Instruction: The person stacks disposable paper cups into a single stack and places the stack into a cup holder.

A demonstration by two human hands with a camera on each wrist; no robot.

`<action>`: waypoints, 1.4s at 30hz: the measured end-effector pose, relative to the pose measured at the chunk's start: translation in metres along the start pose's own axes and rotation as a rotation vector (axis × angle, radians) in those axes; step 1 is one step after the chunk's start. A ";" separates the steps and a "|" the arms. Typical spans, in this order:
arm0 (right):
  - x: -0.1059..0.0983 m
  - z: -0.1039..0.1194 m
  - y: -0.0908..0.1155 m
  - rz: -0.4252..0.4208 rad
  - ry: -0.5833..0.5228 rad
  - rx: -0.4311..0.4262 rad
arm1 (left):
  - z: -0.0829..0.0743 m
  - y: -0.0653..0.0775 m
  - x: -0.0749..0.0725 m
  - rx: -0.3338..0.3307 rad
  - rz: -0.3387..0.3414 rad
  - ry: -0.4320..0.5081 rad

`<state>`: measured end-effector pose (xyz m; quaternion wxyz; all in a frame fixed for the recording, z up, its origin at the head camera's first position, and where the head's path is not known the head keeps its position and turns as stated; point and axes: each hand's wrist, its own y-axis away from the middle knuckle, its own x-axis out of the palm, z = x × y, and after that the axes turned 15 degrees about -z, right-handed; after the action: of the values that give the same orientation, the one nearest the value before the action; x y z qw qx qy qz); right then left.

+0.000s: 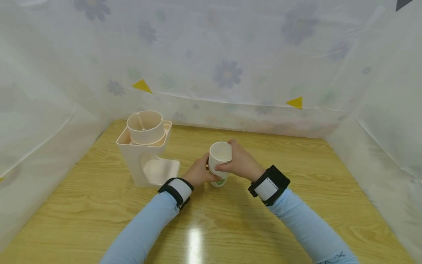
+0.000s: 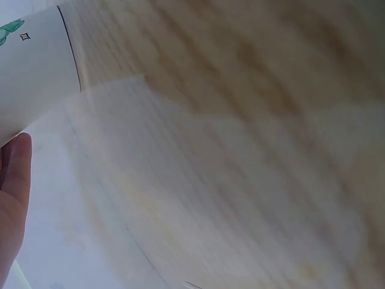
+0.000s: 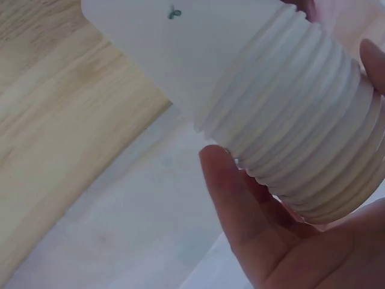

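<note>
Both hands hold a stack of white paper cups (image 1: pixel 220 154) near the middle of the table, mouth up and slightly tilted. My left hand (image 1: pixel 199 171) grips the stack low on its left side, its thumb across the front. Higher up, my right hand (image 1: pixel 242 161) holds the rims from the right. The right wrist view shows the nested rims of the cup stack (image 3: pixel 295 114) between the thumb and fingers (image 3: pixel 231 198). Green print marks the lowest cup's wall (image 2: pixel 36 66) in the left wrist view, where part of the left hand (image 2: pixel 13 198) shows at the edge.
Left of the hands stands a cream plastic holder (image 1: pixel 132 161) with a round cup-like container (image 1: pixel 146 134) in its top and a flat tray (image 1: pixel 161 170) at its base. Flower-print sheeting (image 1: pixel 197 47) hangs behind the wooden table (image 1: pixel 211 227) and along both sides.
</note>
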<state>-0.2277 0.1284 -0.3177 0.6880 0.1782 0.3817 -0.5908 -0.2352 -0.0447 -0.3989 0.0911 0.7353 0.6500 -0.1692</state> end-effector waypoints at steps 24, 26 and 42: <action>-0.005 -0.009 0.007 -0.016 0.020 0.010 | -0.009 0.001 0.005 -0.003 -0.015 -0.110; -0.009 -0.010 0.008 -0.019 0.045 0.070 | -0.009 0.001 0.006 0.002 -0.020 -0.117; -0.036 -0.028 0.016 -0.171 0.011 0.096 | -0.037 0.009 -0.007 0.044 -0.073 -0.108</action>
<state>-0.2220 0.1759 -0.3123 0.6235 0.1810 0.3706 -0.6642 -0.2222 -0.0397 -0.3626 0.1037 0.7026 0.6667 -0.2260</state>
